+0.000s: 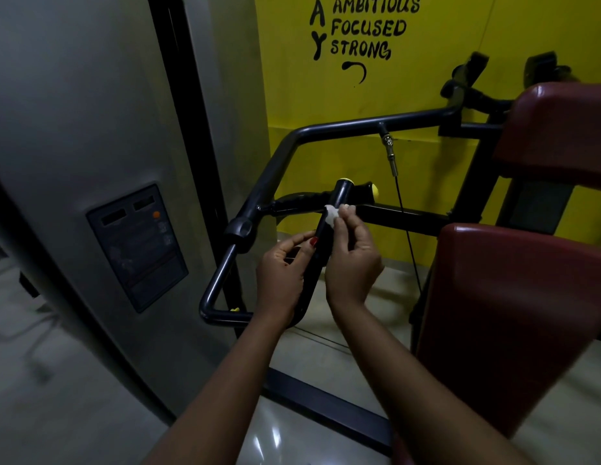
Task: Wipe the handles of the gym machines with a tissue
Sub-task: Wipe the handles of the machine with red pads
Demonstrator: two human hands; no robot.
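Black tubular machine handle [341, 196], yellow-capped, is gripped by the left hand [282, 273]; a crumpled white tissue [332, 214] is pinched against its upper end by the right hand [352, 260]. Tearing may be caused by hard rubbing.

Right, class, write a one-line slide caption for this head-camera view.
Right hand pinches a white tissue against a gym machine's black handle while the left hand grips it lower down.

Dim indoor light, floor [275, 431] glare, soft blur, edges warped
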